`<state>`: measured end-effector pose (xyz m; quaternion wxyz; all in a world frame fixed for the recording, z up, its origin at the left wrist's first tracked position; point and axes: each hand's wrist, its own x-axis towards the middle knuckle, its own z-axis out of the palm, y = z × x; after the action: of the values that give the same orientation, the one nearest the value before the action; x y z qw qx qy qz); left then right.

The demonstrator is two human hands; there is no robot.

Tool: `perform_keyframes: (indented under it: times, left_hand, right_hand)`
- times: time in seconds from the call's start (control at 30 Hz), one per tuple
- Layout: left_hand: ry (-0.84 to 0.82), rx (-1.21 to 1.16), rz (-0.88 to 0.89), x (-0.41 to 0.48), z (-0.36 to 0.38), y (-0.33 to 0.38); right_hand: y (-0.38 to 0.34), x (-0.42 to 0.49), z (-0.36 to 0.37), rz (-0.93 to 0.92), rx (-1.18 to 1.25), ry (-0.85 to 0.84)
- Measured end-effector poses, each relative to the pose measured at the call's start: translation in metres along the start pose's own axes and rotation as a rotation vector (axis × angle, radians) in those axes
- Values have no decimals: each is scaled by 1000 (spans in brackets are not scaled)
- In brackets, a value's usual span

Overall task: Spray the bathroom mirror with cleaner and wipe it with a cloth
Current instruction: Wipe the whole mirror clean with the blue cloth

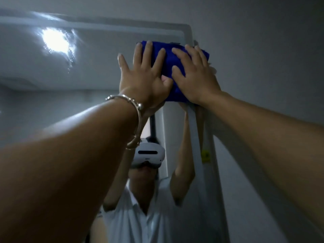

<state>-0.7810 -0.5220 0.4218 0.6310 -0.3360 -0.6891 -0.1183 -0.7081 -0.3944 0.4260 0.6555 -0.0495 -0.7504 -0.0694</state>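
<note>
Mirror [87, 76]: it covers the left and middle of the view, high in front of the person. The work is at its top right corner, just beside the pale frame [188, 32].
Left fingers [147, 53]: straight and spread. Three lie flat on the cloth and the little finger is off it, on the bare glass. They grasp nothing, they only press.
Right fingers [180, 55]: also straight and spread, flat on the right half of the cloth, not curled around it.
Cloth [168, 55]: blue and folded into a thick pad, pressed between both palms and the glass. I judge the flat hands spread the pressure widely, and two are used because the corner is high.
Left hand [145, 81] and right hand [194, 79]: side by side, with the thumbs close together at the middle of the cloth.
Bracelet [136, 109]: metal, loose on the left wrist.
Arms: both stretched upward, as the reach is long.
Drops [70, 62]: small wet marks beside the bright lamp reflection [56, 42], well apart from the cloth. This part probably waits for wiping.
Spray bottle: not in view.
</note>
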Motion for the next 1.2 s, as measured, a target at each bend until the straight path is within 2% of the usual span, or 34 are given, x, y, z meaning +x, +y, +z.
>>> perform_keyframes:
  times: [0.23, 0.5, 0.97, 1.2]
  left_hand:
    - [-52, -12, -10, -90, 9, 27]
    - [-45, -28, 4, -182, 30, 48]
    - [-205, -14, -21, -300, 38, 60]
    - [-203, 92, 132, -326, 36, 36]
  right_hand:
    - [-4, -88, 10, 6, 15, -46]
    - [-6, -188, 30, 9, -11, 17]
    - [-29, -305, 49, -49, -143, 13]
    - [-43, -328, 62, -47, -190, 65]
